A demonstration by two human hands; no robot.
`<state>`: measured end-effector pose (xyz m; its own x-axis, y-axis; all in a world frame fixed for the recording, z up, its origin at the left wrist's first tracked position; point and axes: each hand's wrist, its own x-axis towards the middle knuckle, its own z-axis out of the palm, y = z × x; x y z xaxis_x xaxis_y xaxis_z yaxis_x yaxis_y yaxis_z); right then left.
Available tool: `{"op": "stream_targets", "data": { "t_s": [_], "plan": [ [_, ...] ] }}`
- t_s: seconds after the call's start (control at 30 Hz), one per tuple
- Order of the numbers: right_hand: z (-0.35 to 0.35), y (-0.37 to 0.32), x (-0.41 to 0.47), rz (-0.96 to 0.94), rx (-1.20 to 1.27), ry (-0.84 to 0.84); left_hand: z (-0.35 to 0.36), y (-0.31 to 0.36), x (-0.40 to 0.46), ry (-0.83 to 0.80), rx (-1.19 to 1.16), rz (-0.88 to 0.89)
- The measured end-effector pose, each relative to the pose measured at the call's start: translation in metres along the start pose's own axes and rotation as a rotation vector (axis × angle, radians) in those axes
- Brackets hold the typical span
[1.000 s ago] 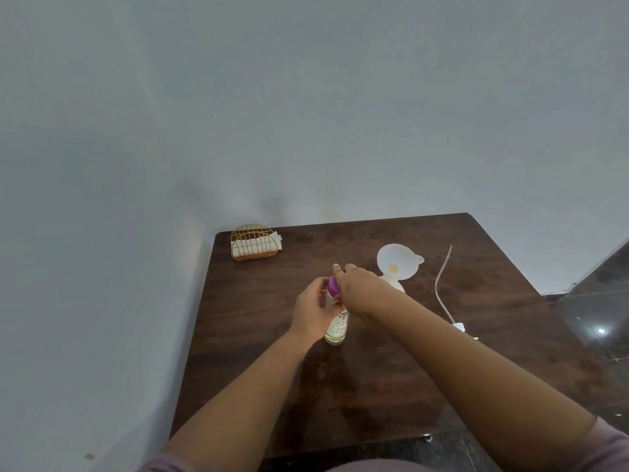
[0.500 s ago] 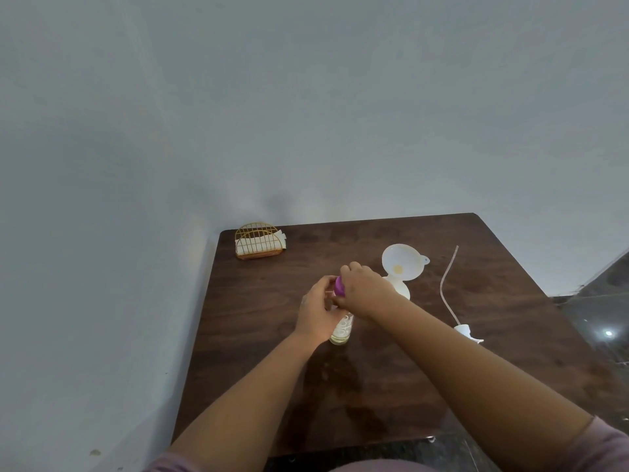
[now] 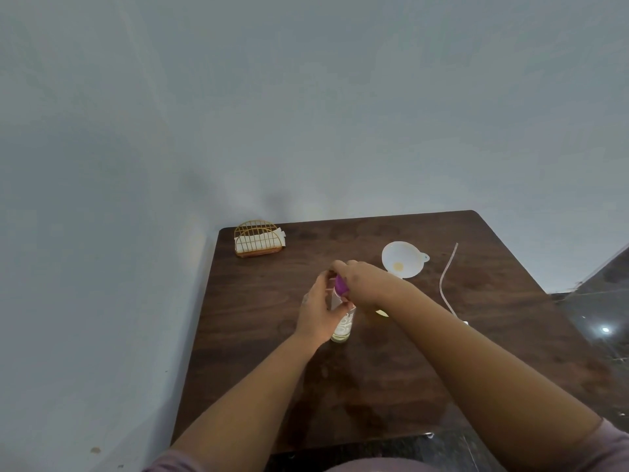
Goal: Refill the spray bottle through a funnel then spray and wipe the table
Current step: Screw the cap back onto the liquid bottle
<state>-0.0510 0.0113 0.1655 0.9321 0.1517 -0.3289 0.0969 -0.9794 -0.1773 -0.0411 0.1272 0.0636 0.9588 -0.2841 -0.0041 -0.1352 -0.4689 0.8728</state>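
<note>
A small clear bottle [image 3: 343,327] with pale liquid stands near the middle of the dark wooden table [image 3: 265,301]. My left hand [image 3: 318,310] is wrapped around its upper body. My right hand [image 3: 362,279] grips the purple cap [image 3: 341,284] at the bottle's top from above. A white funnel [image 3: 403,262] sits behind my right hand; whatever it rests in is hidden by my wrist. The spray head's thin dip tube [image 3: 446,284] lies on the table to the right, its pump end mostly hidden behind my right forearm.
A gold wire napkin holder [image 3: 258,238] with white napkins stands at the table's far left corner against the wall. Walls close the far and left sides. Dark glossy floor [image 3: 599,308] shows to the right.
Both hands stay on the bottle and purple cap; my right hand's fingers have shifted slightly around the cap. The view has drifted a little.
</note>
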Motion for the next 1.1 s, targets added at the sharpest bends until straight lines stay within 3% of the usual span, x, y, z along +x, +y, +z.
{"op": "stream_targets", "data": {
  "t_s": [0.27, 0.4, 0.5, 0.6, 0.67, 0.77, 1.1],
  "plan": [
    [0.003, -0.001, 0.007, 0.103, 0.023, 0.061, 0.0, 0.001, 0.0, 0.002, -0.012, 0.007],
    [0.017, -0.005, 0.0, 0.207, 0.139, 0.244, 0.0, -0.002, -0.001, 0.012, -0.016, 0.03],
    [0.026, -0.008, -0.003, 0.265, 0.105, 0.288, -0.001, -0.004, 0.0, 0.01, -0.037, 0.024],
    [0.029, -0.005, -0.001, 0.202, -0.009, 0.24, -0.002, -0.003, 0.001, -0.005, -0.039, 0.018],
    [0.031, 0.0, 0.001, 0.146, 0.046, 0.203, -0.004, -0.001, 0.002, -0.021, -0.027, 0.025],
    [0.031, -0.001, -0.001, -0.055, -0.052, 0.138, -0.003, -0.003, 0.003, -0.019, -0.061, -0.019],
    [0.022, 0.005, -0.004, 0.055, -0.063, 0.286, -0.003, 0.0, 0.001, -0.008, 0.0, -0.005]
  ]
}}
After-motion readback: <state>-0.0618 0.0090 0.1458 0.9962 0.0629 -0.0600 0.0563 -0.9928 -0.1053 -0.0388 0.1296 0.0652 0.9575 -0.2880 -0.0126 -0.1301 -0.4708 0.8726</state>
